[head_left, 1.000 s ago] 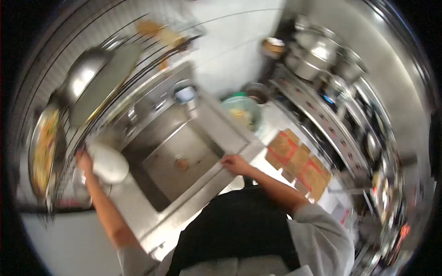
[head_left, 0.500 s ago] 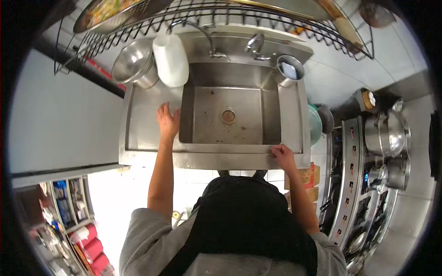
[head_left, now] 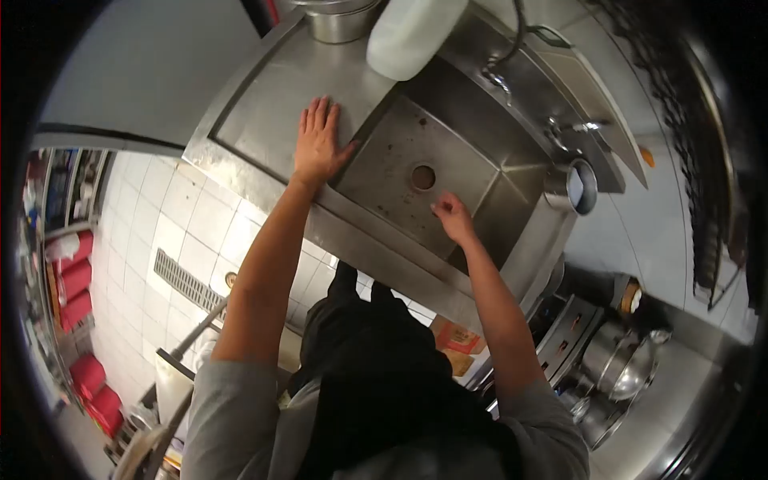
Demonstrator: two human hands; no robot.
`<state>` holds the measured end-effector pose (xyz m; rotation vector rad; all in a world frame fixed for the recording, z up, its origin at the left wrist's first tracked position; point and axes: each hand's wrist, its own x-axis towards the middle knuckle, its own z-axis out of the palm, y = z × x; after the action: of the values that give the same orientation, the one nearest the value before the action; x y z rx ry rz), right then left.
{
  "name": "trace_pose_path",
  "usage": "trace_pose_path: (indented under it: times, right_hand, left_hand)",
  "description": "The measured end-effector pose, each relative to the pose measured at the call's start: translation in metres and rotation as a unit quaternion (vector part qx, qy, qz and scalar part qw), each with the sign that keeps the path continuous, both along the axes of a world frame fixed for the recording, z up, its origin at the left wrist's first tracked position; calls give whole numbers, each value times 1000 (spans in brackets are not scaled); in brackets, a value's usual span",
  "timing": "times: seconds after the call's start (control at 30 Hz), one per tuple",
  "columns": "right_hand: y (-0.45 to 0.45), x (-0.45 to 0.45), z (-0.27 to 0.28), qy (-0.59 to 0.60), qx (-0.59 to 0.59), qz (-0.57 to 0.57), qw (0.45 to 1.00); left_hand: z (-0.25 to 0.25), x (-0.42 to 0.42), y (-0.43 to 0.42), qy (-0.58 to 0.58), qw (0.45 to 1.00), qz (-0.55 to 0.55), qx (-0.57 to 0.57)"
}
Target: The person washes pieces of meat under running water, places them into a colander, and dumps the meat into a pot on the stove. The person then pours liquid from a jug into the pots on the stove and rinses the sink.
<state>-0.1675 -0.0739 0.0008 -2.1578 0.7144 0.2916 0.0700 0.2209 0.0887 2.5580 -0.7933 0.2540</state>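
Note:
My left hand (head_left: 319, 148) lies flat, fingers stretched, on the steel drainboard (head_left: 268, 104), its thumb at the edge of the sink basin. Over the basin (head_left: 460, 152), my right hand (head_left: 454, 218) has its fingers curled together; whatever they hold, if anything, is too small to make out. Near it is the round drain (head_left: 422, 178), with brown bits scattered on the basin floor. A whitish plastic jug (head_left: 416, 36) stands beyond my left hand, at the basin's far left corner. Right of the basin sits a steel container (head_left: 582, 187) with something pale inside.
Two taps (head_left: 498, 78) rise along the sink's back edge. A steel pot (head_left: 340, 22) stands on the far drainboard. To the right are a black wire rack (head_left: 664, 120) and large pots (head_left: 614, 360) by the stove. A floor grate (head_left: 188, 280) and a pole (head_left: 200, 332) are lower left.
The view has turned and come closer to the sink. My right hand has gone from the front rim into the space over the basin. My left hand now lies flat by the basin edge.

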Motion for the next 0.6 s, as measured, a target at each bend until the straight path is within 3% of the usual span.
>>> trace_pose_path:
  times: [0.13, 0.2, 0.33, 0.4, 0.5, 0.6]
  right_hand:
    - [-26, 79, -49, -99, -93, 23, 990]
    - [-41, 121, -70, -48, -105, 65, 991]
    - [-59, 186, -126, -64, -180, 100, 976]
    - [-65, 214, -158, -161, -259, 159, 939]
    - [-32, 248, -175, -107, -307, 207, 923]
    - [15, 222, -194, -179, -340, 265, 884]
  left_hand:
    - [4, 2, -2, 9, 1000, 10, 6]
    - [3, 1, -2, 10, 1000, 8, 5]
    - [2, 1, -3, 11, 1000, 12, 9]
    - [3, 1, -3, 16, 1000, 13, 9]
    - [-1, 2, -2, 6, 1000, 14, 13]
    - [-5, 3, -3, -6, 1000, 15, 17]
